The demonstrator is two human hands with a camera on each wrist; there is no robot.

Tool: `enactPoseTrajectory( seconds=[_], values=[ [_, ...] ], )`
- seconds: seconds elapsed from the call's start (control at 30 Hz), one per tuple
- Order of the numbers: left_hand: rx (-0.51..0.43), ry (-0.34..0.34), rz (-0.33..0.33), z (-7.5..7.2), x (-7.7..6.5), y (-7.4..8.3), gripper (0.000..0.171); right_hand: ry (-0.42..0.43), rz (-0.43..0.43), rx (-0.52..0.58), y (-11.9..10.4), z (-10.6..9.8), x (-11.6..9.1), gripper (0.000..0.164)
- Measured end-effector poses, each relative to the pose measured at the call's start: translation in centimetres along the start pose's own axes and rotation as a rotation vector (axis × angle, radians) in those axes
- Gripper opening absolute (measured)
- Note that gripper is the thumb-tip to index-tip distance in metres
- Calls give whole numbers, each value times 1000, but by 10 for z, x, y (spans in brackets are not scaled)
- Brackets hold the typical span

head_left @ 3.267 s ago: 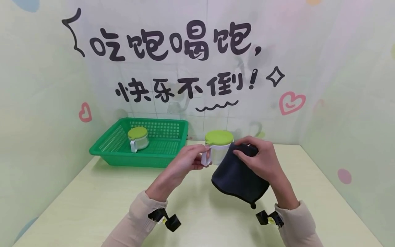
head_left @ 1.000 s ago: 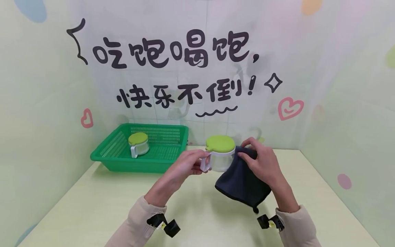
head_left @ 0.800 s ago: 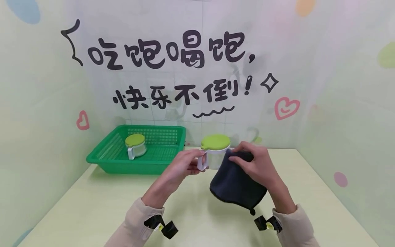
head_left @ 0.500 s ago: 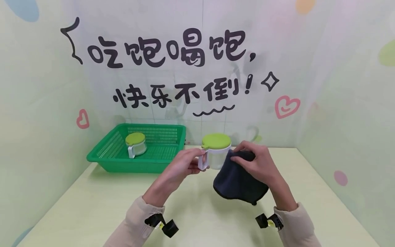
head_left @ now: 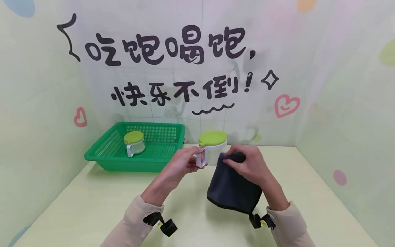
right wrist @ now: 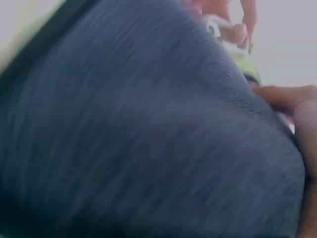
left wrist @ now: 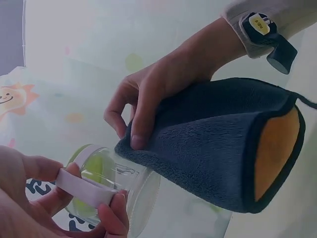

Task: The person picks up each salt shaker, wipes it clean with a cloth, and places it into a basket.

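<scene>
In the head view my left hand (head_left: 182,163) grips the white handle of a clear jar (head_left: 214,154) with a green lid (head_left: 213,138), held upright above the table. The left wrist view shows fingers and thumb around that handle (left wrist: 84,188). My right hand (head_left: 248,164) pinches the top edge of a dark grey cloth (head_left: 232,188), which hangs down with its black border lowest. An orange underside of the cloth (left wrist: 280,153) shows in the left wrist view. Its pinched corner is right at the jar's side. The cloth fills most of the right wrist view.
A green plastic basket (head_left: 132,164) stands at the back left of the pale table (head_left: 92,206). Inside it sits a smaller-looking jar (head_left: 134,144) with a green lid and white handle. A printed backdrop (head_left: 160,75) rises behind, with side walls left and right.
My right hand has shifted slightly left and down along the jar's side with the cloth, whose hanging part swings. My left hand keeps its grip on the jar's handle.
</scene>
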State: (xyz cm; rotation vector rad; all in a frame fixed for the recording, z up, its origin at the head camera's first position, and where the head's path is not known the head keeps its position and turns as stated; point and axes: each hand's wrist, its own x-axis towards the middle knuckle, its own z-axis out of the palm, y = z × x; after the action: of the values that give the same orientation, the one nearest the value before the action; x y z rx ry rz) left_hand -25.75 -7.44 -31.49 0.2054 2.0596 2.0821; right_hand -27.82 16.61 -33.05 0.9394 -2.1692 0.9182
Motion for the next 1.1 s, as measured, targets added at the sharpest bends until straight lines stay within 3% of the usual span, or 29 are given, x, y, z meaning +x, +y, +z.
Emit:
enactPoseTrajectory(
  seconds=[0.1,0.27,0.33,0.53,0.67,0.83,0.93,1.1],
  values=[
    [1,14,-2,-2,-1,0,33,35,35,-32,1,4,-2,16],
    [7,10,-14,-4,-1,2,32,-61,15,22,1,5,-3,13],
    [23,-2,-12,-4,-1,2,30,-49,38,-2,2,3,-3,13],
    [76,-39,22,-4,-2,5,27,126,275,-243,9,-4,-3,17],
    [111,-72,59,-1,-4,5,30,206,471,-288,8,-6,-2,25],
    [122,-97,63,3,-7,-3,32,124,624,-157,4,-5,-4,27],
    [116,-93,54,4,-6,-8,32,28,646,-10,-1,-5,-2,31],
    [65,-73,66,5,2,-11,35,-77,677,235,-7,-13,3,55]
  ],
)
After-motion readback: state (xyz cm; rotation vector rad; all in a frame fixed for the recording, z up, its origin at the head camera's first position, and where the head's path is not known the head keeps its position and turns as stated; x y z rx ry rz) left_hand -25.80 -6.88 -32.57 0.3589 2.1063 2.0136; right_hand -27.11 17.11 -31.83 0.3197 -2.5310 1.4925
